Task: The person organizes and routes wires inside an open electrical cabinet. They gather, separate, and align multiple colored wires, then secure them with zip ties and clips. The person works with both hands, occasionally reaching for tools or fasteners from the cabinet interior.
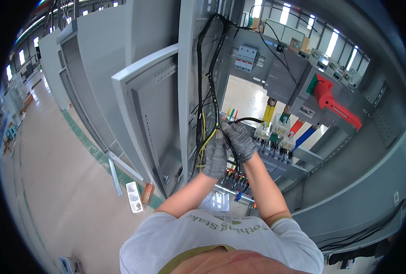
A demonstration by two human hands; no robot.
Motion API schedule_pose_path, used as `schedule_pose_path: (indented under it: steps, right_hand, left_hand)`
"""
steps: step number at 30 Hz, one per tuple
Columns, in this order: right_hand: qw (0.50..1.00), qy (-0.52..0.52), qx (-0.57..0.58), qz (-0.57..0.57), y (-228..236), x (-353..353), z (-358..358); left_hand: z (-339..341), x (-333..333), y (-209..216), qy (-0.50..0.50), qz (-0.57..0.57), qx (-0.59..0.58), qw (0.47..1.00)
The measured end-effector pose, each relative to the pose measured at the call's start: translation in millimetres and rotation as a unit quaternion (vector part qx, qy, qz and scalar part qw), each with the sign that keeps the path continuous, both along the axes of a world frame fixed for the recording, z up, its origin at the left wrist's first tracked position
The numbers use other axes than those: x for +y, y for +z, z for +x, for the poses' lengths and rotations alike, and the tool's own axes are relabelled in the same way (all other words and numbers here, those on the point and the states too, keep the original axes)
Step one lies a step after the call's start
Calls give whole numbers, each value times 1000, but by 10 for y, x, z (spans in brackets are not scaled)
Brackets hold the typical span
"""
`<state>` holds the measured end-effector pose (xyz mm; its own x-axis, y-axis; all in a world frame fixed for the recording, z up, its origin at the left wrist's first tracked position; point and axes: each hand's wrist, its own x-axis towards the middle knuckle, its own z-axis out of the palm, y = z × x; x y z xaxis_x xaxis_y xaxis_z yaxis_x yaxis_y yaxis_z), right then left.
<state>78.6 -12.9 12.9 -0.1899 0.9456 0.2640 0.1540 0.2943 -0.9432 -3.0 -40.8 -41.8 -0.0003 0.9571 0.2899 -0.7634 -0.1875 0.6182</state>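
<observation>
Inside a grey electrical cabinet, both my hands wear grey knit gloves and meet at a black wire bundle (215,98) that hangs down the left side panel. My left hand (215,157) is closed around the lower part of the bundle, beside a yellow-green wire (208,139). Against it, my right hand (240,141) is closed on the same wires, fingers bent inward. A loose black cable (248,119) arcs from the right hand toward the clear-covered terminals (280,132). My fingertips partly hide the wires they grip.
A red rotary handle (333,100) juts from the switch at the right. Grey breakers (246,58) sit on the back panel. An open cabinet door (155,109) stands at my left. On the floor are a white tray (135,197) of small parts and a brown box (148,192).
</observation>
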Motion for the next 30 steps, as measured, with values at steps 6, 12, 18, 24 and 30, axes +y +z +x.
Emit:
schedule_pose_path:
  steps: [6, 12, 18, 24, 30]
  right_hand:
    - [945, 68, 176, -268, -91, -11, 59]
    - [988, -18, 22, -153, 11, -154, 64]
    - [993, -113, -34, 23, 162, -328, -105]
    - [969, -122, -146, 158, 45, -326, -56]
    - [871, -157, -267, 381, -237, -253, -58]
  left_hand:
    - [-118, -6, 29, -70, -2, -41, 997]
    - [-191, 379, -304, -20, 38, 56, 997]
    - [-306, 262, -133, -18, 15, 92, 996]
    - [-506, 152, -290, -144, -12, 93, 985]
    - [-675, -157, -73, -151, -13, 140, 978]
